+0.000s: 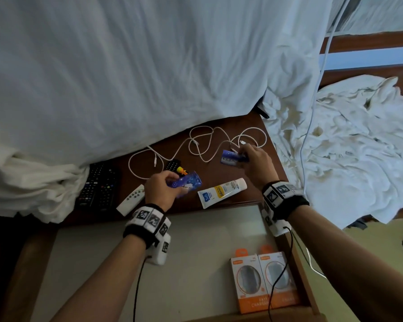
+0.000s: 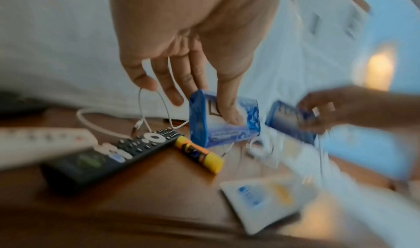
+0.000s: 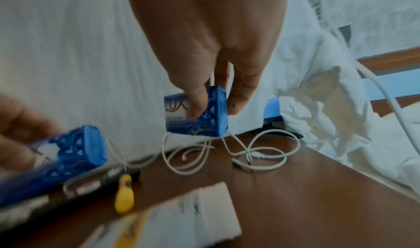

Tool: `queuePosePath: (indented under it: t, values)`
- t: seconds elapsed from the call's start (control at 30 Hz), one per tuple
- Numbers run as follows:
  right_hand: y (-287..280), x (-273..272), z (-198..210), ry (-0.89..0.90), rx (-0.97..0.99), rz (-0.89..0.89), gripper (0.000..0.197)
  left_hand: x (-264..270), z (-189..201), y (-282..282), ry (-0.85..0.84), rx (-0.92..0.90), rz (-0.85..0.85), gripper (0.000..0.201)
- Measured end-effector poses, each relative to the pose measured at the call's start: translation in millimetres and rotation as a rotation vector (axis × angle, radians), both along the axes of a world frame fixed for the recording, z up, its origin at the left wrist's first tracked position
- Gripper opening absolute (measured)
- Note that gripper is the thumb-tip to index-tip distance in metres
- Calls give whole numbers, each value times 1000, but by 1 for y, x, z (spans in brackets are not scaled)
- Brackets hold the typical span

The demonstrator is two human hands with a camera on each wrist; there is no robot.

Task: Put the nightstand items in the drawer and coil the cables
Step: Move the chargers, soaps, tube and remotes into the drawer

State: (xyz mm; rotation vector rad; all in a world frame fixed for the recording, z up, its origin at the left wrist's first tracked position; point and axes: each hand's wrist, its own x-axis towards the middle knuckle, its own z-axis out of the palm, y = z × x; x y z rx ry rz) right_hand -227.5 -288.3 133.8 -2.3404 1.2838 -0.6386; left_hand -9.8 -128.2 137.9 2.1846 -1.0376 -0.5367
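Note:
My left hand [image 1: 159, 185] grips a blue soap bar [image 1: 189, 183] just above the brown nightstand [image 1: 261, 173]; the left wrist view shows thumb and fingers pinching the same soap bar [image 2: 223, 126]. My right hand [image 1: 254, 156] holds a second blue soap bar [image 1: 232, 156], marked LUX in the right wrist view [image 3: 197, 115], lifted over the white cables [image 1: 200, 145]. On the nightstand lie a white lotion tube [image 1: 221, 191], a yellow-orange lip balm [image 1: 181, 170], black remotes [image 1: 100, 184] and a white remote [image 1: 132, 199]. The open drawer [image 1: 172, 252] holds two orange charger boxes [image 1: 264, 282].
A white bed sheet [image 1: 126, 77] hangs over the nightstand's far edge. Crumpled white bedding [image 1: 349, 147] lies on the floor to the right, with a long white cable [image 1: 316, 89] trailing across it. The drawer's left and middle floor is bare.

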Motion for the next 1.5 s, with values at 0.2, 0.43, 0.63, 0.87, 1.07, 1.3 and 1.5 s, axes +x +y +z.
queuePosePath:
  t: [0.2, 0.43, 0.63, 0.87, 1.07, 1.3, 1.5]
  values:
    - [44, -34, 25, -158, 196, -34, 26, -16, 13, 34, 802, -92, 123, 46]
    - [98, -68, 3, -139, 383, -52, 20, -48, -7, 78, 986, 96, 32, 21]
    - [128, -80, -44, -34, 522, -21, 22, -74, -58, 109, 860, 411, -31, 30]
    - [155, -68, -83, 111, 668, 45, 25, -110, -109, 126, 567, 690, -100, 39]
    - [166, -59, -98, 251, 673, 106, 24, -131, -128, 129, 497, 809, -196, 39]
    - [175, -53, -110, 309, 632, 165, 28, -148, -144, 132, 430, 822, -255, 40]
    - [181, -42, -125, 382, 571, 226, 30, -153, -151, 137, 372, 799, -264, 40]
